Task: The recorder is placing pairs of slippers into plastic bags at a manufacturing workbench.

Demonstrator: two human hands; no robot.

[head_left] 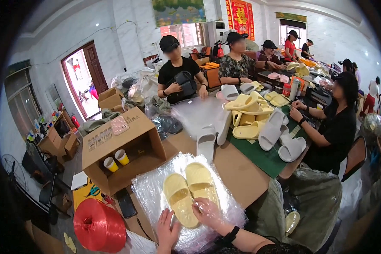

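A pair of pale yellow slippers lies side by side, toes away from me, on a stack of clear plastic bags. Whether the slippers are inside the top bag or only on it I cannot tell through the shine. My left hand rests on the plastic beside the left slipper's heel, its fingers stretched out. Bent over the heel end of the right slipper, my right hand has its fingers curled on it and hides that heel. A black band is on my right wrist.
An open cardboard box with yellow-and-white cups stands left. A red twine spool and a dark phone are nearer. Yellow and white slippers pile on a green mat; a co-worker sits right, others across.
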